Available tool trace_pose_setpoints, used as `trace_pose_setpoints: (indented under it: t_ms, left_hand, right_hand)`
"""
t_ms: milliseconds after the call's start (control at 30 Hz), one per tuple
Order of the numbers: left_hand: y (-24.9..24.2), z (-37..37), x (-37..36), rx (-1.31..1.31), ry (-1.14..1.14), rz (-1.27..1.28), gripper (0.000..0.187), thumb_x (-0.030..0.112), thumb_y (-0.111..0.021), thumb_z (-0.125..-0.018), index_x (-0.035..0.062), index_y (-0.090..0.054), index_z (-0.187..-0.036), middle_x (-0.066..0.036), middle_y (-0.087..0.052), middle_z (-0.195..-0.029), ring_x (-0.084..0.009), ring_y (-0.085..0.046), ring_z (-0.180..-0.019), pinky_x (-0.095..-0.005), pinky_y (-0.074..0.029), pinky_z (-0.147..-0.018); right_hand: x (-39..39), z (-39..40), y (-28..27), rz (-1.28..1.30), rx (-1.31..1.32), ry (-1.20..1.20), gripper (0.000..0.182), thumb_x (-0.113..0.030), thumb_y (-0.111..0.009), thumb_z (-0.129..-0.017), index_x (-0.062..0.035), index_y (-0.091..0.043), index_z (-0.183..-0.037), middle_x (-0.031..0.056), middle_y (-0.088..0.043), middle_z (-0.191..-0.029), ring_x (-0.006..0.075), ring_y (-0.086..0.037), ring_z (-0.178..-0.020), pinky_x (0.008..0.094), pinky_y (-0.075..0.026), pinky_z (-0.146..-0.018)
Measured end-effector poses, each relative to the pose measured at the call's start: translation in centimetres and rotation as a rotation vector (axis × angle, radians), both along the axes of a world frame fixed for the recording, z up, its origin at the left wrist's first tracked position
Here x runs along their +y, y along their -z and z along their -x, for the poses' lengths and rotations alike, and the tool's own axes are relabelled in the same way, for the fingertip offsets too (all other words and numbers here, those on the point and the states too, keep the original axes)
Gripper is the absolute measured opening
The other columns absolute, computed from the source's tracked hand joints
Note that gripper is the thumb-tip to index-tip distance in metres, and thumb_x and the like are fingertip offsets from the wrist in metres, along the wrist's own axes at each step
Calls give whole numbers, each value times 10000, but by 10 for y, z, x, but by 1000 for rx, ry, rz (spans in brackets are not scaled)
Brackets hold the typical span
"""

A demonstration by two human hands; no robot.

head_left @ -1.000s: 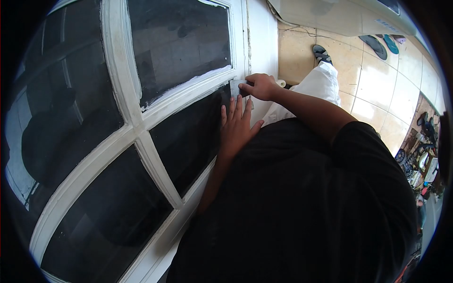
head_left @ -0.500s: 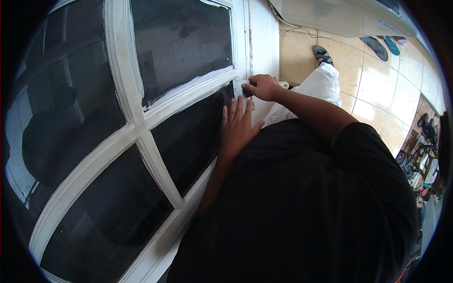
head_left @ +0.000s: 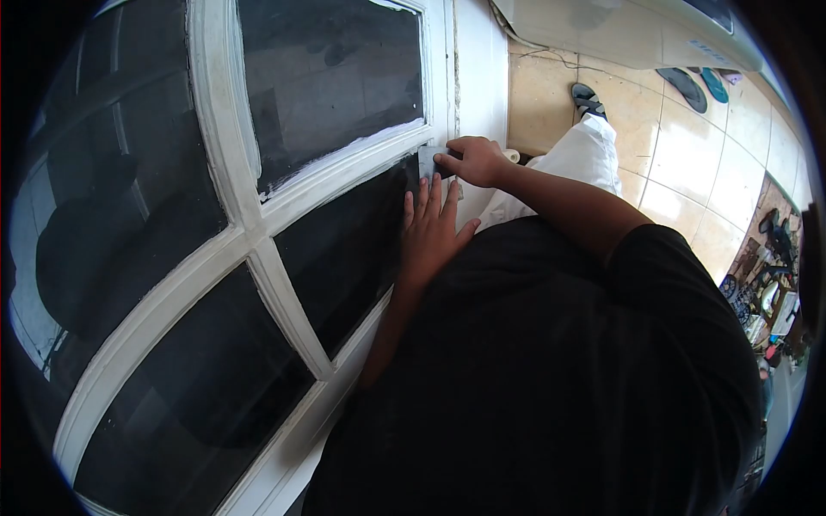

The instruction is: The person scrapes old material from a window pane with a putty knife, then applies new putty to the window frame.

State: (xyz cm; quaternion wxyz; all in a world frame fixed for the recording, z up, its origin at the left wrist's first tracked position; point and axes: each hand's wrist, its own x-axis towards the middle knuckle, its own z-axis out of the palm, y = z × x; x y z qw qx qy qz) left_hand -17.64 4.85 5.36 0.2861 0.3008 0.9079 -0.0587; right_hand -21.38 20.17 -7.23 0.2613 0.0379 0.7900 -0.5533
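My right hand (head_left: 480,161) grips a small flat grey rectangular piece (head_left: 428,161), thumb on its face, at the upper right corner of a dark glass pane (head_left: 340,249). Whether the piece is a scraper or a folded sheet I cannot tell. Just below it, my left hand (head_left: 428,236) lies with fingers spread over the pane's right edge, fingertips right at the piece's lower end. White-painted bars (head_left: 245,225) frame the panes. Uneven white paint (head_left: 344,155) smears along the bottom of the pane above.
To the right is a tiled floor (head_left: 637,95), with a sandalled foot (head_left: 588,100) and white trousers (head_left: 581,159). A grey flip-flop (head_left: 682,89) and a teal one (head_left: 714,84) lie beneath a pale vehicle body (head_left: 602,30). Mixed clutter (head_left: 774,292) fills the far right.
My right hand has shifted slightly left, and the grey piece now overlaps more of the glass corner. My left hand stays nearly in place, fingers still spread.
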Motion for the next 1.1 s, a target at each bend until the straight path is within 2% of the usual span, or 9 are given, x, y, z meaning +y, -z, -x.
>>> trace_pose_setpoints:
  t_ms: [67, 167, 267, 533, 633, 1100]
  left_hand:
    - [0, 0, 0, 8, 6, -13, 786, 609, -479, -934, 67, -366, -1493, -227, -276, -1564, -395, -216, -1469, -563, -115, -1179]
    - [0, 1, 1, -8, -8, 13, 784, 603, -483, -936, 65, -363, -1493, -230, -276, -1563, -394, -214, -1469, -560, -113, -1180]
    - [0, 1, 0, 9, 13, -7, 782, 599, -487, -936, 61, -366, -1491, -232, -278, -1561, -394, -215, -1469, -559, -111, -1181]
    - [1, 0, 1, 52, 14, -13, 753, 569, -532, -914, 57, -426, -1456, -229, -319, -1541, -368, -246, -1463, -535, -134, -1187]
    - [0, 1, 2, 6, 2, 3, 787, 602, -496, -929, 55, -380, -1483, -235, -284, -1557, -384, -216, -1471, -552, -106, -1183]
    - [-1, 1, 1, 26, 19, 2, 778, 596, -506, -926, 55, -396, -1473, -237, -295, -1550, -384, -230, -1465, -552, -115, -1182]
  right_hand:
    - [5, 4, -2, 8, -74, -24, 524, -567, -490, -912, -104, -701, -1038, 130, -700, -1059, 339, -631, -1060, 527, -425, -905]
    - [-3, 0, 0, 3, 35, 43, 521, -571, -488, -911, -113, -702, -1036, 123, -701, -1061, 338, -634, -1056, 523, -424, -906]
    - [5, 3, -6, -2, -47, -2, 519, -565, -483, -915, -110, -702, -1035, 124, -701, -1060, 339, -633, -1055, 523, -420, -912]
    - [3, 5, -5, -10, -7, -13, 531, -572, -482, -911, -108, -696, -1054, 129, -698, -1061, 341, -626, -1069, 526, -412, -923]
    - [4, 3, -7, 5, -22, -16, 529, -568, -486, -911, -108, -700, -1061, 141, -696, -1064, 344, -623, -1074, 528, -411, -926]
    - [7, 7, -12, 31, -50, -27, 551, -566, -480, -902, -89, -702, -1064, 155, -700, -1052, 353, -628, -1065, 516, -425, -930]
